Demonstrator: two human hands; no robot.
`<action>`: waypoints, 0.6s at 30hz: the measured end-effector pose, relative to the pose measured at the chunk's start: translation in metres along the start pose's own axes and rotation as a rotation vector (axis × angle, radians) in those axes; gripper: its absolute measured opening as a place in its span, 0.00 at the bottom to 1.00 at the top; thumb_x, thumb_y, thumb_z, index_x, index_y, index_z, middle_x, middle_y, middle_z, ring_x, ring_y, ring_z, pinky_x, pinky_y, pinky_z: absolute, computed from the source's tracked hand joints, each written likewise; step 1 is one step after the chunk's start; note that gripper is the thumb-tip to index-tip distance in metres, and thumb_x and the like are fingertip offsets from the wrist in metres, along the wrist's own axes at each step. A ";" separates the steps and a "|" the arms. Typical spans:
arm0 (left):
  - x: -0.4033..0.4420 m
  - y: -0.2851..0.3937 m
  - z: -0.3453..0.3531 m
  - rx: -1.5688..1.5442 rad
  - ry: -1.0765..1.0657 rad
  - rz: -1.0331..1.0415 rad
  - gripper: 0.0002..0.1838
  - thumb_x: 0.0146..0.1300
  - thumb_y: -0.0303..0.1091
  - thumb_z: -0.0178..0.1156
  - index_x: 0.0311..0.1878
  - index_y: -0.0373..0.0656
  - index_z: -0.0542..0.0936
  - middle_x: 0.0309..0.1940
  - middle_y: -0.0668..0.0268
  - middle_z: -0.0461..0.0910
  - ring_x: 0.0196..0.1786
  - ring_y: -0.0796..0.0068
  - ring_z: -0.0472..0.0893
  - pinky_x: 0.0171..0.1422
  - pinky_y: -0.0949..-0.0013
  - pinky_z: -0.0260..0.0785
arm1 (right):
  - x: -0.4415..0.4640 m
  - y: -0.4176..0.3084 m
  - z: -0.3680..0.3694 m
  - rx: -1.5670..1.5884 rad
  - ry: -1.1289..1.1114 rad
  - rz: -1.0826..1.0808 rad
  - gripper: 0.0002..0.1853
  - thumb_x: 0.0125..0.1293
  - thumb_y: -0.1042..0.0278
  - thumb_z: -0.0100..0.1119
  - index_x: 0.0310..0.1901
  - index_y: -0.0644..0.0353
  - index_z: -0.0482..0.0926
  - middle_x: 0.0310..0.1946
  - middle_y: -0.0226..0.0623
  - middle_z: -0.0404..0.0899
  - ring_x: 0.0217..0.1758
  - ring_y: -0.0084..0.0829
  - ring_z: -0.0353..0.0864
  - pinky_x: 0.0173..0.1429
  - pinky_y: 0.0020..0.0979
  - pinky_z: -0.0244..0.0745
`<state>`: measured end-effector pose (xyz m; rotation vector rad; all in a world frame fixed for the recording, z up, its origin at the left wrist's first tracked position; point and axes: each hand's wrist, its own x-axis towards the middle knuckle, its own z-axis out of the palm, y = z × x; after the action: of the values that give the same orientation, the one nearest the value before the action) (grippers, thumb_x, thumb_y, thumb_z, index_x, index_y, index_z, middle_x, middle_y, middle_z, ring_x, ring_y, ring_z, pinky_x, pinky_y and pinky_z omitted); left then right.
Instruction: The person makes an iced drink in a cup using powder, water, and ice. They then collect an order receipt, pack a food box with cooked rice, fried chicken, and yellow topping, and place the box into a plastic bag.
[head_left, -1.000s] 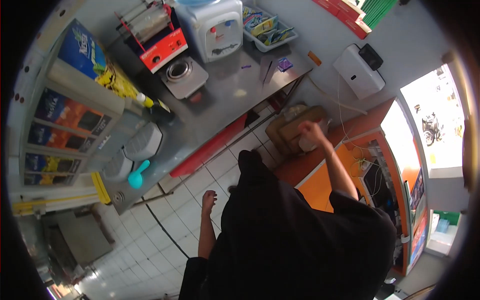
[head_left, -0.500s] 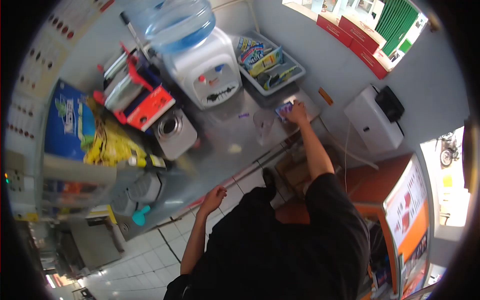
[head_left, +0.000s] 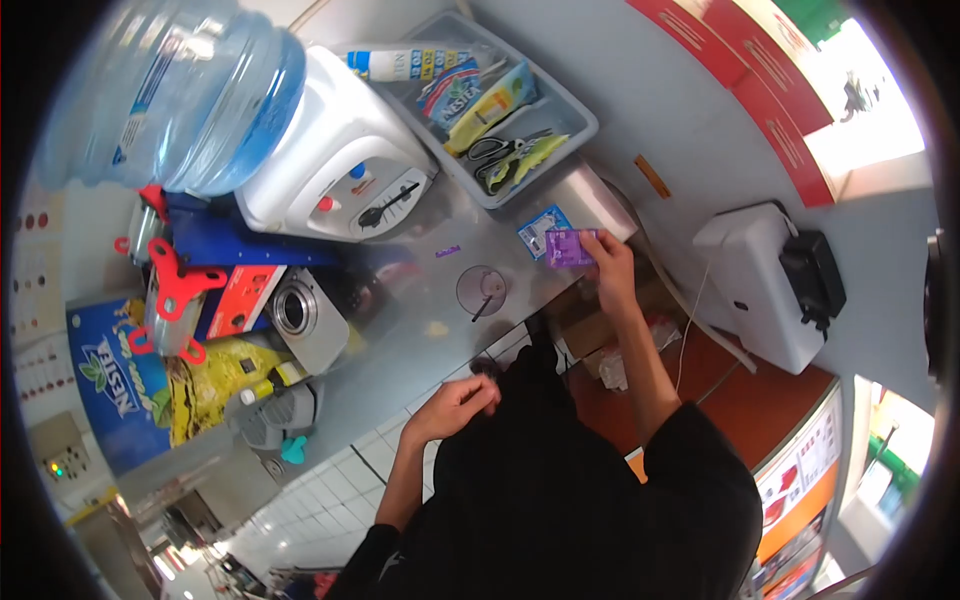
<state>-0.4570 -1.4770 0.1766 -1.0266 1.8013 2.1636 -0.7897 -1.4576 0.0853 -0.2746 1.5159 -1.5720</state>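
My right hand (head_left: 612, 268) pinches a purple sachet (head_left: 570, 249) by its right edge, over the metal counter. A blue sachet (head_left: 540, 228) lies right behind it. To the left of them stands a clear plastic cup (head_left: 468, 290) with a dark stick or spoon handle in it; its contents are hard to make out. A small purple strip (head_left: 447, 251) lies near the water dispenser. My left hand (head_left: 452, 408) hovers in front of the counter's edge with fingers curled in, and no object shows in it.
A white water dispenser (head_left: 300, 165) with a large bottle (head_left: 200, 95) stands at the back. Beside it a grey tray (head_left: 585, 130) holds packets and scissors. Cup sealer-like equipment with red knobs (head_left: 180, 285) is on the left. A white wall box (head_left: 755, 285) hangs at right.
My right hand now holds the purple sachet up, apart from the blue one. My left hand has moved right, towards my body. The view has shifted closer to the counter.
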 end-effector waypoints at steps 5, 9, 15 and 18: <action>0.009 0.084 0.034 -0.354 0.526 0.448 0.12 0.80 0.35 0.52 0.58 0.38 0.71 0.39 0.68 0.78 0.41 0.83 0.77 0.43 0.77 0.69 | -0.113 -0.046 0.068 0.211 -0.358 0.054 0.08 0.73 0.68 0.64 0.47 0.61 0.77 0.31 0.26 0.82 0.27 0.11 0.75 0.29 0.16 0.64; -0.007 0.084 0.025 -0.469 0.714 0.592 0.11 0.79 0.35 0.55 0.53 0.37 0.74 0.38 0.68 0.77 0.40 0.83 0.77 0.43 0.76 0.69 | -0.150 -0.045 0.099 0.172 -0.631 -0.059 0.07 0.73 0.68 0.63 0.46 0.60 0.76 0.30 0.29 0.81 0.26 0.14 0.75 0.27 0.20 0.64; -0.042 0.057 -0.005 -0.171 0.740 0.638 0.08 0.73 0.29 0.62 0.37 0.35 0.79 0.35 0.69 0.77 0.36 0.83 0.75 0.41 0.76 0.69 | -0.163 -0.094 0.125 -0.596 -0.733 -0.445 0.06 0.71 0.69 0.61 0.39 0.63 0.78 0.22 0.36 0.78 0.21 0.29 0.75 0.27 0.31 0.66; -0.064 0.051 -0.008 -0.085 0.688 0.622 0.08 0.69 0.27 0.65 0.32 0.36 0.79 0.31 0.69 0.76 0.35 0.81 0.75 0.40 0.75 0.67 | -0.166 -0.109 0.140 -0.864 -1.073 -0.640 0.09 0.72 0.69 0.57 0.34 0.64 0.78 0.22 0.45 0.76 0.23 0.47 0.74 0.31 0.41 0.68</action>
<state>-0.4318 -1.4784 0.2548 -1.5331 2.6408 2.4057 -0.6461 -1.4521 0.2813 -1.8876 1.1187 -0.7560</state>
